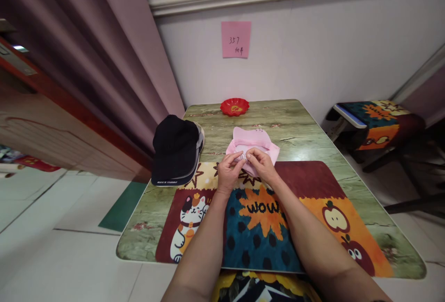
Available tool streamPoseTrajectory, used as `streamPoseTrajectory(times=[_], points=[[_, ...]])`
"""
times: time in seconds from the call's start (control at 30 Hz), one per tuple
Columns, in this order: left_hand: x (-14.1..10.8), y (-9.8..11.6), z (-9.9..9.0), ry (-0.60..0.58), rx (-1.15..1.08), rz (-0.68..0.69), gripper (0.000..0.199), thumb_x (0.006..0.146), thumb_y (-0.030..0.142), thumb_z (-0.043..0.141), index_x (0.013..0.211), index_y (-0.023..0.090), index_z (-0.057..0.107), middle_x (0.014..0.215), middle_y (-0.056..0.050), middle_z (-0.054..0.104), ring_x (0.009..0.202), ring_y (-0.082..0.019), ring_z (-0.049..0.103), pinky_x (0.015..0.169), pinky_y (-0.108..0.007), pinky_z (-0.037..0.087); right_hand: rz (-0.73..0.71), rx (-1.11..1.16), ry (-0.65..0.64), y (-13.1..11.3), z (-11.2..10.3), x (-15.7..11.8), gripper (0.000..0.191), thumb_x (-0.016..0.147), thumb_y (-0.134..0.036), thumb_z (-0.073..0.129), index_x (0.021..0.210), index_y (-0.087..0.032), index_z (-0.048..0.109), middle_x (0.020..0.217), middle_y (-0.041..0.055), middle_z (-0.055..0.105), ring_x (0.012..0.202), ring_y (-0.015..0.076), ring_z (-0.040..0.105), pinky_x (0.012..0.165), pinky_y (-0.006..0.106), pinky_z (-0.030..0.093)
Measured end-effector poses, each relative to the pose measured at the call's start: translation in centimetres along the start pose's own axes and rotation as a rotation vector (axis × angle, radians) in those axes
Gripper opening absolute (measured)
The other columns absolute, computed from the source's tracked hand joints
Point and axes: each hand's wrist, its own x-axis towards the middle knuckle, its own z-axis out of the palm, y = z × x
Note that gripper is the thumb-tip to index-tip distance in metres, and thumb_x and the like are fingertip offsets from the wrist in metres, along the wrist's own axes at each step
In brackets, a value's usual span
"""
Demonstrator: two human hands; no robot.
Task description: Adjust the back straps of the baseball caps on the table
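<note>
Fingers of the left hand [228, 170] and right hand [262, 166] are closed thumb-to-forefinger, pinching a small whitish strip [243, 156] at a pale pink cloth cap [252, 136], whose brim points toward the white wall [313, 56]. This cap is near the middle of the green, wood-patterned tabletop [302, 126], at the far edge of a colourful printed mat [306, 179]. Left of it sits a black cloth cap [175, 142] over paler ones, and beyond lies a scalloped red dish [235, 107].
</note>
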Motion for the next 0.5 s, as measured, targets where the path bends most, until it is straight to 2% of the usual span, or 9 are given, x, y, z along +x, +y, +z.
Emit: streamPoseTrajectory(times=[0.5], points=[[0.04, 0.29, -0.11, -0.036, 0.037, 0.046, 0.025, 0.088, 0.030, 0.071, 0.110, 0.019, 0.076, 0.105, -0.009, 0.073, 0.089, -0.017, 0.071, 0.076, -0.028, 0.061, -0.013, -0.032, -0.033, 0.19, -0.10, -0.04, 0.026, 0.097, -0.047, 0.055, 0.086, -0.023, 0.058, 0.077, -0.0008, 0.052, 0.072, 0.0166, 0.049, 0.070, 0.029, 0.041]])
